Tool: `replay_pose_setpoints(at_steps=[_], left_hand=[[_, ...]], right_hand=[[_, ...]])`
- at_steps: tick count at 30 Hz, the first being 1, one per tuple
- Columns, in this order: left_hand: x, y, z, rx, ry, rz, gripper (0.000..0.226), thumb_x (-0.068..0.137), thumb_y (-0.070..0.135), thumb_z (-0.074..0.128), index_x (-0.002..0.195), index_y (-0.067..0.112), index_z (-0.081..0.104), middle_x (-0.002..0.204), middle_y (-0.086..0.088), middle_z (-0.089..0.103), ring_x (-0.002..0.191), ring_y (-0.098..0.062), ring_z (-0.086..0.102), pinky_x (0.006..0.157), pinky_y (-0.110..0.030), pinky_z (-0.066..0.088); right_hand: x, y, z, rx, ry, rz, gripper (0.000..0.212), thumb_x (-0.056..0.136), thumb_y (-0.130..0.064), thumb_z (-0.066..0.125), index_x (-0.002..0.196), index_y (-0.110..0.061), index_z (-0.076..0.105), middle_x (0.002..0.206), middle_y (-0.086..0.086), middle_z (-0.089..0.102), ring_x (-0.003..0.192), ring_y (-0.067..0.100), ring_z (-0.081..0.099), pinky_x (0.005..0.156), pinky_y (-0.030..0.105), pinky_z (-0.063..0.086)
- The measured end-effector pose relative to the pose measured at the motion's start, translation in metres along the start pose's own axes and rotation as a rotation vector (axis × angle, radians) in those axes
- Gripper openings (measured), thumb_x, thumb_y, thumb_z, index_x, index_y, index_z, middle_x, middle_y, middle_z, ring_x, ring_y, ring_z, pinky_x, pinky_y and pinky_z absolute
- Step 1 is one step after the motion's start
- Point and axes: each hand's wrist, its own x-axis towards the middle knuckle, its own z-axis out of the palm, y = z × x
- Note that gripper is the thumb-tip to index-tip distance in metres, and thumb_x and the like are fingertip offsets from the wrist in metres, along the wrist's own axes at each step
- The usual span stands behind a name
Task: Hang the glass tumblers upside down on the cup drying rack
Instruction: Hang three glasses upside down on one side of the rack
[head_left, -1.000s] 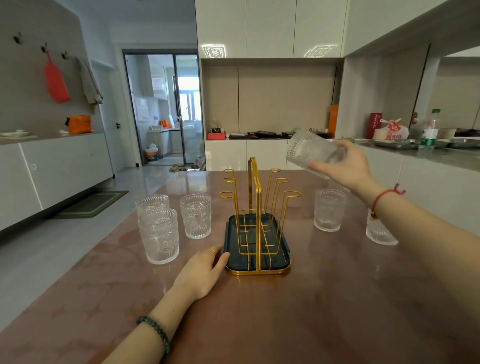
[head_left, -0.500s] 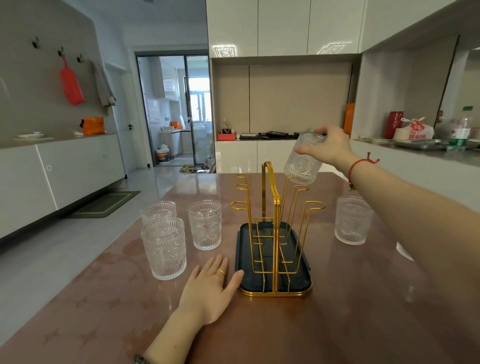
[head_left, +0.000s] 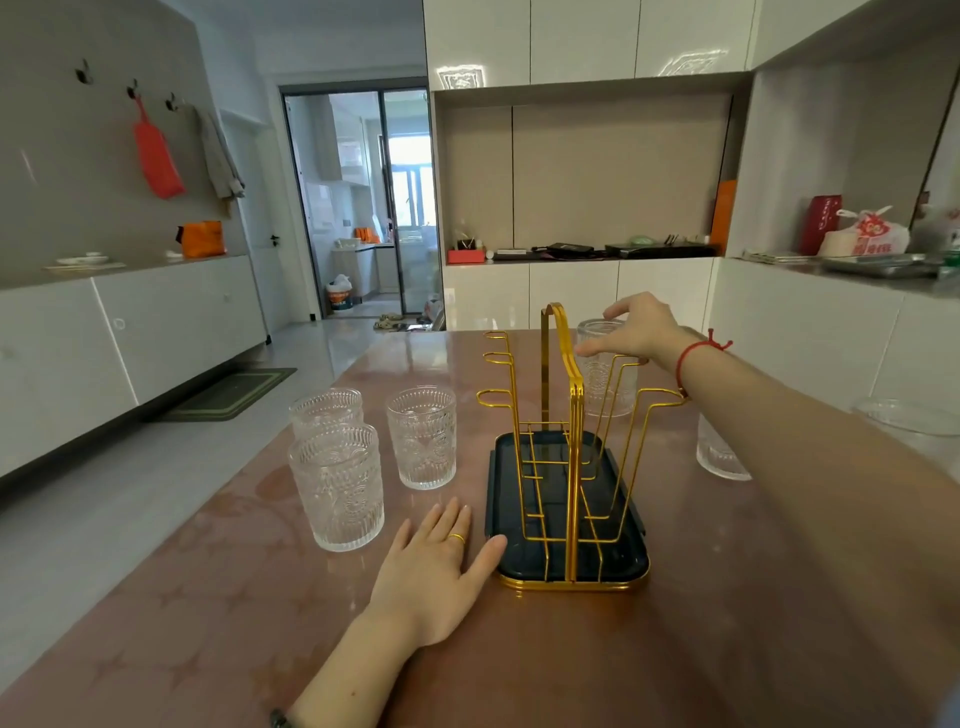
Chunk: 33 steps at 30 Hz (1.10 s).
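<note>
Currently, the right hand (head_left: 641, 330) reaches over the far right side of the cup drying rack (head_left: 569, 467), with its fingers (head_left: 621, 312) curled over the upturned base of an inverted glass tumbler (head_left: 605, 374). That tumbler sits upside down on the rack's rear right prong; whether the fingers grip it or only touch it cannot be told. A red cord bracelet (head_left: 696, 356) circles the right wrist.

The rack stands upright on the pinkish surface (head_left: 727, 623). It consists of gold wire prongs, a central gold handle and a dark drip tray (head_left: 621, 561) with a gold rim. The remaining visible prongs carry nothing.

The left hand (head_left: 431, 577) lies flat and released, palm down on the surface, with its thumb touching the tray's near left corner. A gold ring (head_left: 457, 539) is on one finger.

Three upright tumblers stand to the left of the rack:
- near left tumbler (head_left: 337, 486), closest to the camera;
- rear left tumbler (head_left: 325, 410), just behind it;
- middle tumbler (head_left: 422, 436), between those and the rack.

Two further glasses stand to the right of the rack: one tumbler (head_left: 719, 457) partly hidden behind the right forearm, and a glass rim (head_left: 909, 415) showing beyond the forearm at the right edge.
</note>
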Motion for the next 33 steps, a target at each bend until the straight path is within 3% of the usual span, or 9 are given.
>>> replay_pose_setpoints(at_steps=[3, 6, 12, 14, 17, 19, 23, 26, 33], left_hand=[[0.0, 0.0, 0.0, -0.009, 0.004, -0.002, 0.066, 0.093, 0.056, 0.015, 0.148, 0.02, 0.006, 0.16, 0.006, 0.002, 0.147, -0.008, -0.005, 0.12, -0.035, -0.004], [0.0, 0.0, 0.001, -0.008, 0.009, 0.001, 0.066, 0.093, 0.056, 0.015, 0.148, 0.02, 0.007, 0.16, 0.005, 0.002, 0.147, -0.008, -0.005, 0.12, -0.035, -0.004], [-0.001, -0.001, 0.001, -0.006, 0.011, 0.004, 0.066, 0.093, 0.056, 0.015, 0.149, 0.02, 0.007, 0.16, 0.006, 0.003, 0.147, -0.008, -0.004, 0.12, -0.035, -0.003], [0.001, -0.002, 0.0, -0.006, 0.01, 0.003, 0.068, 0.092, 0.057, 0.014, 0.149, 0.02, 0.007, 0.16, 0.006, 0.002, 0.147, -0.008, -0.004, 0.12, -0.035, -0.003], [0.001, -0.004, 0.001, 0.002, -0.006, 0.002, 0.088, 0.078, 0.073, 0.002, 0.149, 0.02, 0.007, 0.16, 0.006, 0.002, 0.147, -0.009, -0.003, 0.12, -0.035, -0.003], [0.001, -0.004, 0.001, -0.001, -0.005, 0.001, 0.088, 0.078, 0.072, 0.004, 0.149, 0.02, 0.007, 0.16, 0.005, 0.003, 0.147, -0.009, -0.002, 0.12, -0.035, -0.002], [0.001, -0.002, 0.001, -0.01, 0.006, -0.003, 0.083, 0.081, 0.067, 0.006, 0.149, 0.02, 0.009, 0.16, 0.005, 0.004, 0.147, -0.009, -0.001, 0.12, -0.035, -0.001], [0.001, -0.001, 0.001, -0.012, 0.025, 0.0, 0.068, 0.093, 0.056, 0.016, 0.149, 0.019, 0.01, 0.16, 0.005, 0.005, 0.147, -0.01, 0.0, 0.12, -0.035, -0.001], [0.0, -0.001, 0.002, -0.02, 0.035, -0.001, 0.065, 0.094, 0.054, 0.02, 0.149, 0.019, 0.012, 0.16, 0.004, 0.006, 0.147, -0.01, 0.001, 0.12, -0.036, 0.0]], right_hand=[[-0.001, 0.002, 0.0, 0.03, -0.025, 0.016, 0.075, 0.064, -0.034, 0.08, 0.125, -0.001, 0.051, 0.131, 0.016, 0.051, 0.117, 0.03, 0.05, 0.074, 0.033, 0.046], [0.001, 0.002, 0.0, 0.052, -0.058, 0.03, 0.074, 0.066, -0.032, 0.079, 0.126, -0.003, 0.048, 0.131, 0.016, 0.049, 0.115, 0.029, 0.049, 0.075, 0.032, 0.043], [-0.003, 0.002, -0.015, 0.08, -0.153, 0.065, 0.074, 0.079, -0.045, 0.063, 0.136, -0.006, 0.037, 0.143, 0.017, 0.038, 0.128, 0.035, 0.04, 0.1, 0.048, 0.041], [-0.005, 0.005, -0.031, 0.092, -0.091, 0.036, 0.07, 0.082, -0.05, 0.056, 0.135, -0.007, 0.039, 0.142, 0.017, 0.04, 0.124, 0.033, 0.043, 0.098, 0.046, 0.041], [-0.012, 0.019, -0.061, 0.133, 0.001, 0.025, 0.067, 0.081, -0.049, 0.058, 0.133, -0.008, 0.045, 0.134, 0.018, 0.05, 0.1, 0.024, 0.048, 0.083, 0.033, 0.04], [-0.02, 0.034, -0.075, 0.136, 0.036, 0.04, 0.067, 0.08, -0.048, 0.061, 0.131, -0.009, 0.046, 0.131, 0.019, 0.052, 0.096, 0.025, 0.05, 0.083, 0.032, 0.04], [-0.044, 0.066, -0.079, 0.134, 0.109, 0.077, 0.069, 0.077, -0.044, 0.065, 0.133, -0.011, 0.042, 0.135, 0.019, 0.047, 0.119, 0.03, 0.05, 0.093, 0.035, 0.042], [-0.069, 0.087, -0.064, 0.168, 0.173, 0.085, 0.079, 0.074, -0.038, 0.071, 0.137, -0.01, 0.033, 0.139, 0.017, 0.043, 0.124, 0.031, 0.046, 0.101, 0.04, 0.041], [-0.106, 0.122, -0.013, 0.076, 0.411, -0.02, 0.088, 0.071, -0.019, 0.077, 0.141, -0.003, 0.027, 0.146, 0.018, 0.034, 0.136, 0.03, 0.031, 0.112, 0.038, 0.026]])
